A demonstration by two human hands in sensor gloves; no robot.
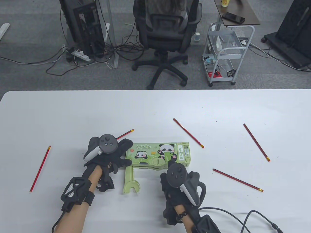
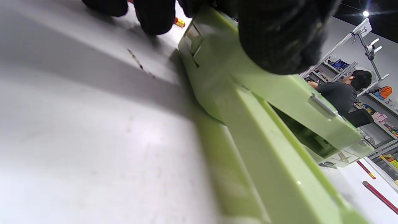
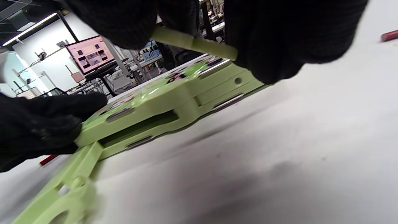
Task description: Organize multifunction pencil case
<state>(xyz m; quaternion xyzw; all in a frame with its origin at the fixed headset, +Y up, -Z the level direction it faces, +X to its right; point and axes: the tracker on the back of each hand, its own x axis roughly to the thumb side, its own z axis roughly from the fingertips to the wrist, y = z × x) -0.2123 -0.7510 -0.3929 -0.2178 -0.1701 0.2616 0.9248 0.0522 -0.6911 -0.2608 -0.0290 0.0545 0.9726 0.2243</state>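
**Case braced at its left end, flap pinched at its right**

The light-green plastic pencil case with panda pictures [image 1: 158, 154] is seen lying flat near the middle of the white bench [image 1: 73, 109], closer to the near edge, its long axis running left to right. A green plastic arm with a forked end [image 1: 130, 180] is swung out from the case's near-left corner toward the near edge.

The left hand [image 1: 114, 155] is laid over the left end of the case, thumb along the near side, so that end is held down. The right hand [image 1: 178, 178] is reached in from the near side at the right half; in the right wrist view a thin raised green flap [image 3: 192, 43] is pinched between its fingertips [image 3: 273, 46]. The flap therefore stands directly at the right grip, above the case top, and is judged to be the part about to be moved.

Five red pencils are scattered apart from the case; the nearest [image 1: 125, 134] lies just behind the left hand.
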